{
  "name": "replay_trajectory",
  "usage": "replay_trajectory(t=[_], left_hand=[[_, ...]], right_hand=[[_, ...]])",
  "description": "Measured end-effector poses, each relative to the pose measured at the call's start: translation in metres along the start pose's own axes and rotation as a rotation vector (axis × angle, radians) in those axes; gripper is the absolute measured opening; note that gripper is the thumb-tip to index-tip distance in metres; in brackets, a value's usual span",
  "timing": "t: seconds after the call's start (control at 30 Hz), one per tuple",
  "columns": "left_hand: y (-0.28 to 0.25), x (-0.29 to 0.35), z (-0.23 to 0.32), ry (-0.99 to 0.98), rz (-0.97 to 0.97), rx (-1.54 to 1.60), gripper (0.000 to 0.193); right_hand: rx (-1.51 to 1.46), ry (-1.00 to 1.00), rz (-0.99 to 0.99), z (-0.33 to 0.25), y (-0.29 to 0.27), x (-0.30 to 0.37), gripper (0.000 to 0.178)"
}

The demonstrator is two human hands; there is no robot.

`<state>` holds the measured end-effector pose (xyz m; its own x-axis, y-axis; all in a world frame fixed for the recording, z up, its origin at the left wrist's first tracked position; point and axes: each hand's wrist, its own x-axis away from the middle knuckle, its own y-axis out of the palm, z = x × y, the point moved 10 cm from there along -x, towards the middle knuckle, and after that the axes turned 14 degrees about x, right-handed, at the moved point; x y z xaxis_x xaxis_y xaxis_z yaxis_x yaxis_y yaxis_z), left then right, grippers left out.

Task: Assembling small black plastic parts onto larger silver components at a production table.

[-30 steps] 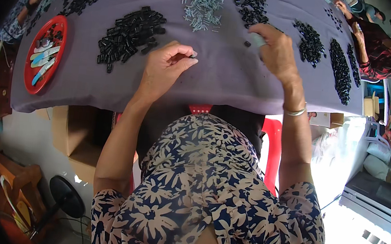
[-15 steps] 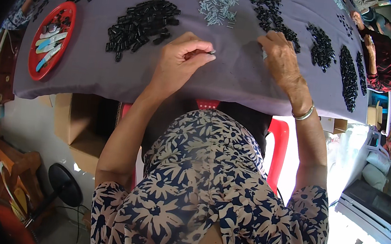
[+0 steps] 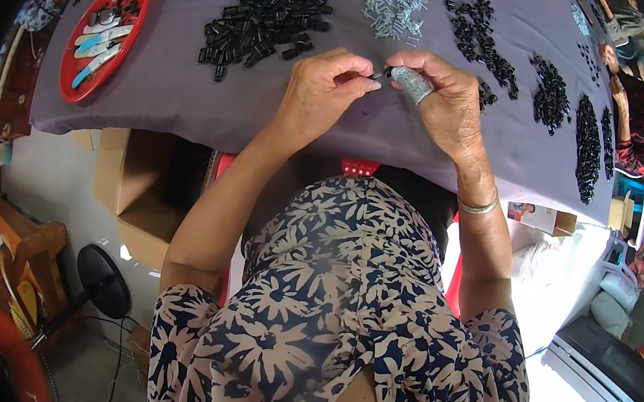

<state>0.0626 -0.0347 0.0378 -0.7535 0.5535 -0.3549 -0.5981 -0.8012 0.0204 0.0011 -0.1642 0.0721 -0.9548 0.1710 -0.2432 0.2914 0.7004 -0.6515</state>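
Note:
Above the near part of the cloth, my left hand pinches a small silvery pin between thumb and forefinger. My right hand meets it from the other side, its fingertips closed on a small black part. Pin and part are at each other's ends; whether they touch is too small to tell. Grey wrapping covers my right thumb. Left of my hands lies a heap of black cylinders. Beyond them is a pile of silvery pins, and a band of small black parts runs to its right.
A red tray with light-handled knives and black bits stands at the left on the grey tablecloth. More black heaps lie at the right. Other people sit along the table. An open cardboard box is below its edge.
My right hand has come from the black parts toward my left hand, a black part now in its fingertips. The left hand keeps its pinch. The view has shifted slightly.

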Motion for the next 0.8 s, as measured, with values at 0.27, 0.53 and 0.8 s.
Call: replay_trajectory(t=[0.27,0.53,0.8], left_hand=[[-0.001,0.000,-0.002,-0.051,-0.008,-0.031,0.014],[-0.002,-0.001,-0.005,-0.080,-0.007,-0.019,0.014],[-0.001,0.002,-0.012,-0.162,-0.015,0.029,0.014]], right_hand=[[0.180,-0.124,0.068,-0.019,-0.001,0.000,0.018],[0.171,-0.090,0.003,-0.016,0.009,-0.001,0.018],[0.187,-0.110,0.012,-0.019,0.009,-0.002,0.017]])
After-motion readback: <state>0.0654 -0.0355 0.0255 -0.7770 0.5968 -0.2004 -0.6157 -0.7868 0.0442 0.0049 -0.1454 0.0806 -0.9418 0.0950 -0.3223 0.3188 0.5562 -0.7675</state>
